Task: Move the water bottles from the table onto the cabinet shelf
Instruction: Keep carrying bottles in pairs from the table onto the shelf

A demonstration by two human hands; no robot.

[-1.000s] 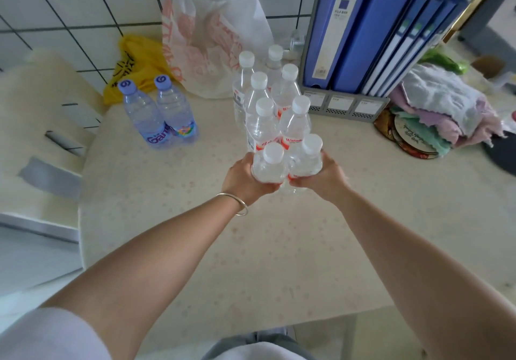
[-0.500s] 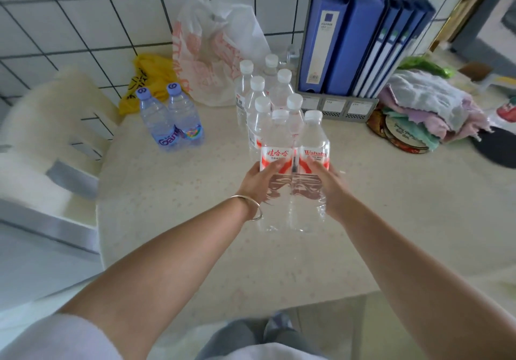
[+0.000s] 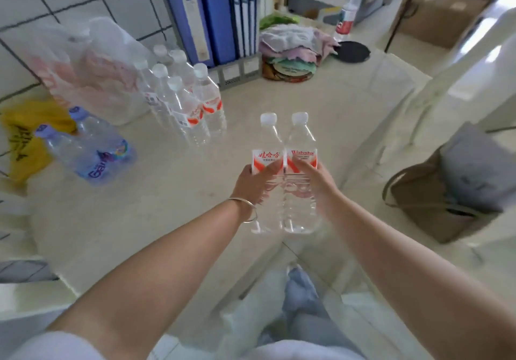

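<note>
I hold two clear, white-capped water bottles upright and side by side above the table's near edge. My left hand (image 3: 252,182) grips the left bottle (image 3: 267,147) at its red and white label. My right hand (image 3: 318,183) grips the right bottle (image 3: 301,147) the same way. A cluster of several matching bottles (image 3: 184,100) stands on the beige table (image 3: 156,203) near the tiled wall. Two blue-capped bottles (image 3: 89,150) stand further left. No cabinet shelf can be made out.
A white plastic bag (image 3: 92,69) and a yellow bag (image 3: 25,139) sit by the wall. Blue binders (image 3: 212,16) stand in a rack, with folded cloths (image 3: 293,49) beside them. A brown bag (image 3: 446,189) rests on a chair at right. One more bottle (image 3: 349,10) stands far back.
Both hands lifted the two front bottles off the table and drew them toward me and to the right. My view has swung right, so the cluster now lies to the left.
</note>
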